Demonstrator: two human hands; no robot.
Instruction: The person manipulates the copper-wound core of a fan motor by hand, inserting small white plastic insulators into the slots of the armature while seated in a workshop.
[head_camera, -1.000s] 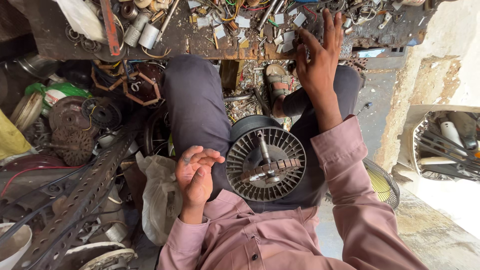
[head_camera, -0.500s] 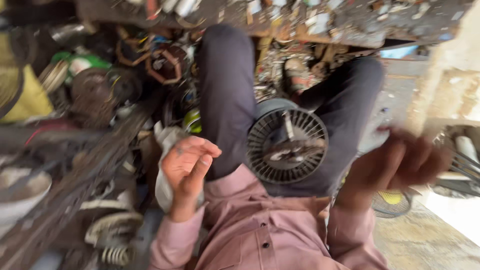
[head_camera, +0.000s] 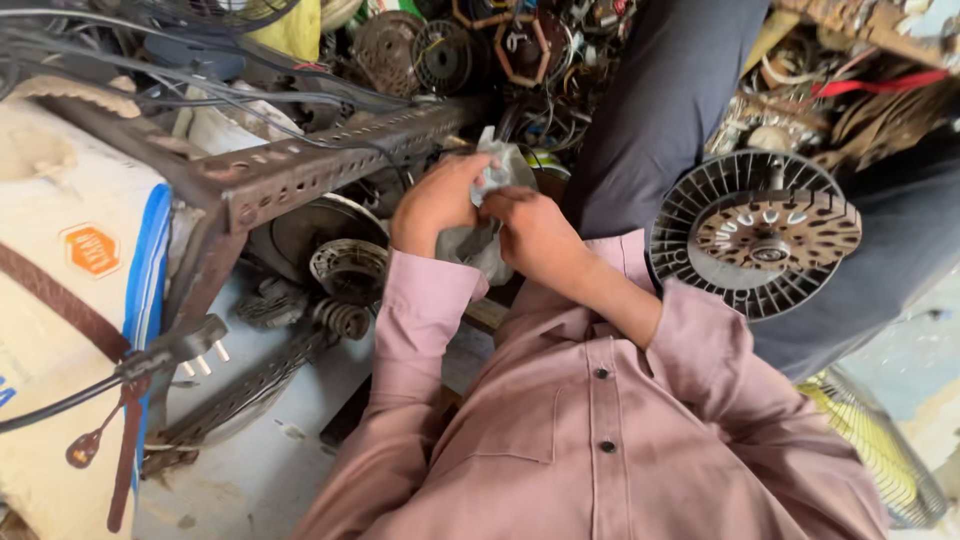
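Note:
Both hands meet at a crumpled clear plastic bag (head_camera: 497, 172) beside my left thigh. My left hand (head_camera: 437, 200) grips the bag's left side, fingers closed on the plastic. My right hand (head_camera: 533, 228) reaches across my body and holds the bag's right side; what lies inside the bag is hidden. A round grey fan motor (head_camera: 757, 233) with a slotted rim rests on my lap between my dark trouser legs, untouched by either hand.
A rusty perforated metal angle frame (head_camera: 300, 165) runs across the left. Below it lie motor parts and a coil (head_camera: 345, 268). A white sack (head_camera: 75, 300) stands at far left with a black plug and cable (head_camera: 170, 350). Scrap rings and wires crowd the top. A yellow fan guard (head_camera: 880, 460) sits lower right.
My right hand came down from the far shelf and crossed to the left. Both hands have closed on the plastic bag. The view swung left.

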